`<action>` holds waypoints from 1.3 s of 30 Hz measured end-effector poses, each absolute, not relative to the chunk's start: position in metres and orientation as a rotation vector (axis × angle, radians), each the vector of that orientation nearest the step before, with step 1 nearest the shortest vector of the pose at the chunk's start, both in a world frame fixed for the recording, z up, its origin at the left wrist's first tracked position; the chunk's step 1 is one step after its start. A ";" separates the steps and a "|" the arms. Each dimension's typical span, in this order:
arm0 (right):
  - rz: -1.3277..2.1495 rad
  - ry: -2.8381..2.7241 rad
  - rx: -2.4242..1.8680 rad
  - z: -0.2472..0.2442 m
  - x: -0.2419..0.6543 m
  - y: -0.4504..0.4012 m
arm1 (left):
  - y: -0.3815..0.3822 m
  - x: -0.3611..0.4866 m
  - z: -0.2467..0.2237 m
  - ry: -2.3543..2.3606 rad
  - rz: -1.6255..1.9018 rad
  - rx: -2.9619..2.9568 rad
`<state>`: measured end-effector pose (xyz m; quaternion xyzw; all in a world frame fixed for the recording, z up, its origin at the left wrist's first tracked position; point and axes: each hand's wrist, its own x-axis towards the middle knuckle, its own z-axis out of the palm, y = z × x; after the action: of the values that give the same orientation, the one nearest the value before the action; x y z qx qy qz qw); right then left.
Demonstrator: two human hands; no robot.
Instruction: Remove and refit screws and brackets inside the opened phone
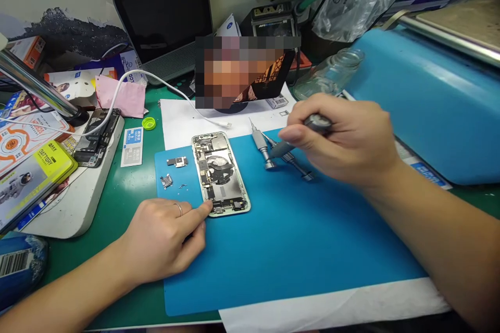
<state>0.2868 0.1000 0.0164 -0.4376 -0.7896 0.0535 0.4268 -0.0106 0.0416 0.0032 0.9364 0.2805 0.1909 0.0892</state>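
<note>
An opened smartphone [221, 174] lies on a blue mat [297, 250], its inner boards and a round dark coil area exposed. My left hand [164, 237] rests at its lower left, the index finger stretched onto the phone's corner and the other fingers curled under. Above the mat, to the right of the phone, my right hand [344, 140] grips a dark grey pen-shaped tool [284, 149]; its exact kind is unclear. Two precision screwdrivers, a grey one [262, 148] and a darker one [292, 160], lie beneath that tool. Left of the phone sit small metal parts [177, 162].
A white cable [156, 77] arches over the left side, ending on white paper [175, 119]. Another opened phone [97, 138] and a yellow battery box [39, 182] crowd the left. Behind stand a dark screen [164, 15] and a propped, partly blurred display [269, 78]. A glass jar [332, 73] lies back right.
</note>
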 end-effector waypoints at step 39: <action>0.169 -2.044 -1.504 0.003 0.283 0.095 | 0.045 -0.010 0.003 0.847 0.576 2.778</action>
<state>0.2828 0.0952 0.0034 -0.5650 -0.7679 0.0636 0.2949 -0.0096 0.0447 0.0030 0.9344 0.2850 0.1937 0.0900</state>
